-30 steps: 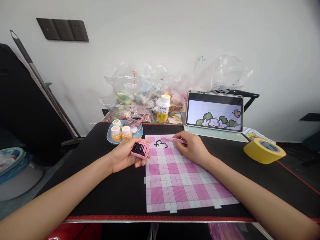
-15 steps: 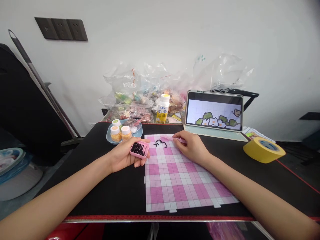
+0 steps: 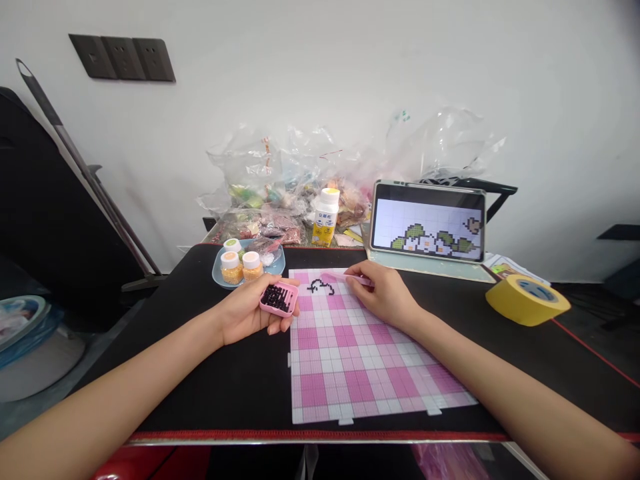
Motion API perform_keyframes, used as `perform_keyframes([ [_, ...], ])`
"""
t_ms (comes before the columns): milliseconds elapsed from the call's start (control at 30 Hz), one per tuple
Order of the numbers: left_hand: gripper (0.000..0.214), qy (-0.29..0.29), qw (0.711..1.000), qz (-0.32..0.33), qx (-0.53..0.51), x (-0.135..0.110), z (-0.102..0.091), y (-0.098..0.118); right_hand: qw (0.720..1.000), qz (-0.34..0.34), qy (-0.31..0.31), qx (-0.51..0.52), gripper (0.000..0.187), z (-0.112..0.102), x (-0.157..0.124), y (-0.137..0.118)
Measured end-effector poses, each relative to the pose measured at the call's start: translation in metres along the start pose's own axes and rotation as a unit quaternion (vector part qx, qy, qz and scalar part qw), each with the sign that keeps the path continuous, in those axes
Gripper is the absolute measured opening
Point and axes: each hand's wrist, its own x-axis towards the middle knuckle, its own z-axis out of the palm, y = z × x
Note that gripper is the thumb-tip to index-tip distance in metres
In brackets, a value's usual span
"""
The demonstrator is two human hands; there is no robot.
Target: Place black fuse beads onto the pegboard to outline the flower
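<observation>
Left hand (image 3: 253, 310): cradles rectangular pink tray (image 3: 293, 293) of small black beads (image 3: 273, 297).
Right hand (image 3: 384, 292): pinches slender pink tool (image 3: 341, 277) over pink-and-white checked board (image 3: 345, 357).
Tabletop (image 3: 220, 387): black, red-edged, beneath board.
Wall (image 3: 300, 67): white, with dark sockets (image 3: 121, 58).

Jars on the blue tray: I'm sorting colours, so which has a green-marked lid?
The rear jar, behind the left front jar and right front jar; it alone is green-topped, the others pale orange.
</observation>
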Motion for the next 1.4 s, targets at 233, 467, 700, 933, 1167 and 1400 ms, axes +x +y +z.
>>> perform_keyframes([
  [233, 0.032, -0.005, 1.0, 0.0, -0.004, 0.0007, 0.0002, -0.0013, 0.999, -0.023, 0.029, 0.008, 0.015, 0.0008, -0.0005, 0.0007],
  [467, 0.027, -0.007, 1.0, 0.001, -0.002, 0.0013, -0.0001, -0.0017, 0.994, -0.102, 0.023, 0.038, 0.014, 0.0004, -0.0013, 0.001],
  [700, 0.031, -0.007, 1.0, -0.002, 0.0, 0.0016, 0.0009, -0.0016, 0.991, -0.123, 0.009, 0.049, 0.013, 0.0013, -0.0004, 0.0019],
  [933, 0.034, -0.015, 1.0, 0.0, 0.012, 0.0028, -0.0016, -0.0026, 0.99, -0.135, 0.001, 0.049, 0.011, 0.0021, -0.0002, 0.003],
  [1167, 0.036, -0.021, 0.999, -0.015, 0.024, 0.0031, -0.0013, -0.0017, 0.989, -0.141, 0.001, 0.049, 0.011, 0.0026, 0.0, 0.0038],
  [1400, 0.039, -0.016, 0.999, -0.022, 0.028, 0.0012, 0.0008, 0.0004, 0.989, -0.138, 0.008, 0.051, 0.013, 0.0024, -0.0007, 0.0028],
])
